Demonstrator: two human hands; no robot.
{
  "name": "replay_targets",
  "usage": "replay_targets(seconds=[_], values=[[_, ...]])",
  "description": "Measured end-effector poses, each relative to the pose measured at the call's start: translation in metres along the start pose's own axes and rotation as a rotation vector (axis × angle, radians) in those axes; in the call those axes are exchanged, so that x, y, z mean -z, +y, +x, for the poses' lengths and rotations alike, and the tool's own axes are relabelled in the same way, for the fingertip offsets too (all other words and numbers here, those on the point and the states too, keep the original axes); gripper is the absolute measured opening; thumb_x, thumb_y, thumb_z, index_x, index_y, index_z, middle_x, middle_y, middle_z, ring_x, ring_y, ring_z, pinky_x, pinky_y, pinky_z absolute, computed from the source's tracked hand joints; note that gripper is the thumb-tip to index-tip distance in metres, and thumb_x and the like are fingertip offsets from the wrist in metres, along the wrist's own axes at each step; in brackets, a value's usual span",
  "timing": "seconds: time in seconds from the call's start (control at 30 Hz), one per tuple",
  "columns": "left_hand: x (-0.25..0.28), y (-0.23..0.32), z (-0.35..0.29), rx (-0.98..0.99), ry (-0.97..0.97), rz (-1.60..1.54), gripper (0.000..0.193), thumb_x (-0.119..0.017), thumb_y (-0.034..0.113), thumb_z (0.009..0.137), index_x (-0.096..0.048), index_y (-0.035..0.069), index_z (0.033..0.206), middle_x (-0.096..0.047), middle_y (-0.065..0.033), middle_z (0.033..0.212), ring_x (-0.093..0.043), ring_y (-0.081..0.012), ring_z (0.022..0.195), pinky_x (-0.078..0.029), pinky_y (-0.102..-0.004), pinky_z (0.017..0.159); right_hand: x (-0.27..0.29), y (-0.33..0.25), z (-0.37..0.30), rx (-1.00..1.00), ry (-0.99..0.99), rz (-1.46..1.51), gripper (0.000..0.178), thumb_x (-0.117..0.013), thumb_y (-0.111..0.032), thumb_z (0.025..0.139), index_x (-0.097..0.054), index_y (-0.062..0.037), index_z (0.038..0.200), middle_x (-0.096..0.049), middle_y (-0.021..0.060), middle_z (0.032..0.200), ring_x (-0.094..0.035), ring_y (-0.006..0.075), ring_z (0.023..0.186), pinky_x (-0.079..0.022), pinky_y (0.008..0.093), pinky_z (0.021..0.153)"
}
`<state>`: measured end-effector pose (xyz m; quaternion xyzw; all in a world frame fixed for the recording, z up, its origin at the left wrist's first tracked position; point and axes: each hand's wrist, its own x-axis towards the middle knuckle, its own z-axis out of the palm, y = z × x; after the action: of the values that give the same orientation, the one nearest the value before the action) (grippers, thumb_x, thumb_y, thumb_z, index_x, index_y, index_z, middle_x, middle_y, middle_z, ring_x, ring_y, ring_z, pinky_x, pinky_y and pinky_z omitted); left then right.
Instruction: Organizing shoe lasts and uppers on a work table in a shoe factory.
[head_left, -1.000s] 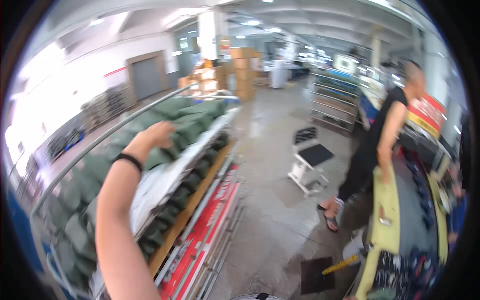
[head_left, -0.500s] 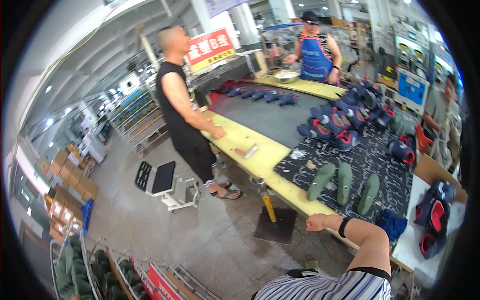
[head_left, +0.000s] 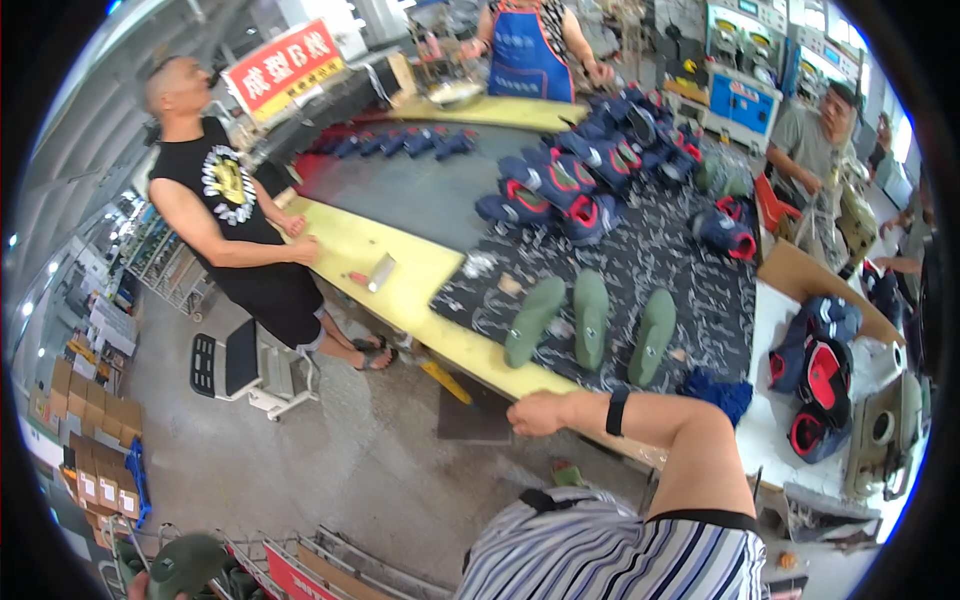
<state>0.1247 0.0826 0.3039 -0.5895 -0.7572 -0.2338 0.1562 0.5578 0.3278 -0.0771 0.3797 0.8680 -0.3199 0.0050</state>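
Note:
At the lower left, the fingertips of my left hand are closed on a green foot-shaped piece that looks like a shoe insole. It is held over a metal rack with similar green pieces, and much of that hand is cut off by the picture's rim. My right hand makes a fist beside the near edge of the yellow-topped table; the inside of the fist is hidden. Beyond it, three green insoles lie side by side on black patterned cloth.
Navy shoes with red linings are heaped on the table. A scraper-like tool lies near a person in black. A stool stands on the floor. Another person wears a blue apron; one in grey is at the right.
The view has swung, so the table and stool appear farther left. My left hand has come into view holding a green insole. My right hand stays closed by the table edge.

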Motion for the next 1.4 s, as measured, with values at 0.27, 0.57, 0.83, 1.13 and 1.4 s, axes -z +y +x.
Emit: replay_targets(seconds=[0.27, 0.57, 0.83, 1.13, 1.4], values=[[-0.238, 0.182, 0.015, -0.236, -0.390, -0.711, 0.052, -0.080, 0.001, 0.051, -0.060, 0.001, 0.099, -0.063, -0.0130, 0.099, -0.061, -0.0241, 0.091, -0.047, -0.0335, 0.082, 0.043, 0.041, -0.113, -0.084, 0.677, 0.043, 0.014, -0.050, -0.010, 0.082, -0.059, -0.0019, 0.090, -0.062, 0.0173, 0.083, -0.060, 0.0364, 0.081, -0.048, 0.0448, 0.067], [-0.367, 0.401, -0.008, -0.437, -0.392, -1.071, 0.041, -0.080, 0.018, 0.063, -0.060, -0.001, 0.094, -0.060, -0.0148, 0.091, -0.060, -0.0282, 0.083, -0.048, -0.0351, 0.072, 0.051, 0.096, -0.229, -0.494, 1.230, 0.098, 0.017, -0.056, -0.003, 0.079, -0.058, -0.0008, 0.096, -0.062, 0.0184, 0.088, -0.061, 0.0372, 0.081, -0.049, 0.0419, 0.069], [-0.451, 0.467, -0.071, -0.573, -0.518, -0.837, 0.036, -0.075, 0.025, 0.067, -0.057, 0.001, 0.085, -0.057, -0.0153, 0.084, -0.059, -0.0330, 0.079, -0.048, -0.0408, 0.067, 0.049, 0.123, -0.249, -0.530, 1.142, 0.092, 0.026, -0.060, -0.011, 0.080, -0.055, 0.0013, 0.103, -0.059, 0.0224, 0.101, -0.057, 0.0396, 0.092, -0.047, 0.0422, 0.079], [-0.487, 0.443, -0.115, -1.022, -0.893, -0.679, 0.054, -0.068, 0.022, 0.073, -0.047, 0.006, 0.120, -0.047, -0.0172, 0.112, -0.046, -0.0356, 0.107, -0.038, -0.0427, 0.089, -0.002, 0.154, -0.187, -0.684, 0.951, -0.010, 0.045, -0.061, -0.019, 0.077, -0.049, -0.0001, 0.116, -0.042, 0.0252, 0.127, -0.041, 0.0433, 0.117, -0.032, 0.0483, 0.097], [-0.483, 0.412, -0.118, -1.188, -0.580, -0.613, 0.069, -0.068, 0.029, 0.077, -0.037, 0.008, 0.135, -0.042, -0.0184, 0.128, -0.029, -0.0342, 0.131, -0.024, -0.0480, 0.103, -0.014, 0.183, -0.168, -0.607, 1.144, 0.093, 0.042, -0.055, -0.002, 0.066, -0.049, 0.0044, 0.107, -0.050, 0.0227, 0.108, -0.049, 0.0398, 0.101, -0.038, 0.0436, 0.091]])
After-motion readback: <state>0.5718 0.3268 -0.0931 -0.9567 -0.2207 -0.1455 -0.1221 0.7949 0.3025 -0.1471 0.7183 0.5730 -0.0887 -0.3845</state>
